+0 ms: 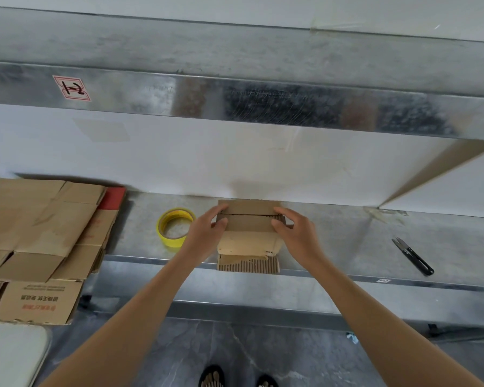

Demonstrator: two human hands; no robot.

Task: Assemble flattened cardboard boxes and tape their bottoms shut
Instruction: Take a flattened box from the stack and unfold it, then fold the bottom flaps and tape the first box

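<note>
Your box (249,223) sits on the tabletop (347,236), near the front edge, right in front of you. Your left hand (207,230) holds its left side and your right hand (296,233) holds its right side. On each hand the fingers bend over the top, and the thumb pushes on the side that faces you. The two top flaps are folded down and meet in a dark line across the top. I can see no tape on that line yet.

The box is small and made of thin card, so it should be very light. It will likely be a bit bendy too. If you squeeze too hard, the sides may cave in. The low edge facing you looks torn and rough, so don't grab it there. Hold it by the corners, where the card is strongest, and press the flaps flat with your fingers.

The tape (175,227) lies just left of your left hand. The snips (412,255) lie well off to the right. More flat boxes (39,227) sit in a pile on the left.
</note>
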